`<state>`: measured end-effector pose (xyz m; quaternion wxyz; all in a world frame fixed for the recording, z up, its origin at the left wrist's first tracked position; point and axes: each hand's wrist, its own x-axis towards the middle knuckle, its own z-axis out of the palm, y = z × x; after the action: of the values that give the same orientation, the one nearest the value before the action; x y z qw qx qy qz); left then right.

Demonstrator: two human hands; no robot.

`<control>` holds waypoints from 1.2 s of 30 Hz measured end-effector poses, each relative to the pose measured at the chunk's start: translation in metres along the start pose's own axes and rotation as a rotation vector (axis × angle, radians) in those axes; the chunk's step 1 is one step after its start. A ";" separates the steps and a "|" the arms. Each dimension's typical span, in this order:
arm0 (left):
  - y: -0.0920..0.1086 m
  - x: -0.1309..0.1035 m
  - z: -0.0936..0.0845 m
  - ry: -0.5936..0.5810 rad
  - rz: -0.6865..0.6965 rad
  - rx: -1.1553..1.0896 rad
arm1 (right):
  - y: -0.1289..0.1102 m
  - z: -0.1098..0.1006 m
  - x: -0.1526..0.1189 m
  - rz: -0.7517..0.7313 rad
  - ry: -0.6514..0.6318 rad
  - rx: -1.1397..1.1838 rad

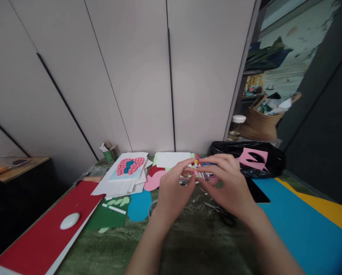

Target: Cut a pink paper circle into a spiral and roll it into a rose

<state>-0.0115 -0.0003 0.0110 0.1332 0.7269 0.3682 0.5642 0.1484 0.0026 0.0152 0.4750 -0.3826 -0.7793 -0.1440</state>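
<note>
Over the middle of the table, my left hand [173, 188] and my right hand [230, 184] meet at the fingertips. Between the thumbs and fingers sits a small pink piece [195, 173], pinched from both sides; it looks like paper, but it is too small to be sure. Below my right hand lie open scissors [221, 212] with black handles. A roll of tape [153, 208] is partly hidden by my left wrist. To the left, a white sheet carries a picture of pink and blue curled pieces [130, 167].
Red card [44, 225] with a white oval object [70, 220] lies left, beside green paper [107, 219] and a white pen [114, 208]. Blue card [297, 221] covers the right side, near a dark tablet-like slab [256, 191]. A black bag [276, 158] holds cut pink paper [253, 158].
</note>
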 end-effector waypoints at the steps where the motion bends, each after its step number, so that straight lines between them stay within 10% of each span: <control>1: 0.000 0.000 0.000 -0.013 0.020 0.051 | 0.000 0.001 -0.001 -0.024 -0.006 -0.038; 36: -0.007 0.002 0.014 0.017 -0.380 -0.864 | 0.004 0.000 0.001 0.162 0.035 0.588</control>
<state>-0.0010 0.0089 0.0040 0.5211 0.5201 0.2273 0.6374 0.1508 0.0057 0.0150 0.5885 -0.2868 -0.7464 0.1195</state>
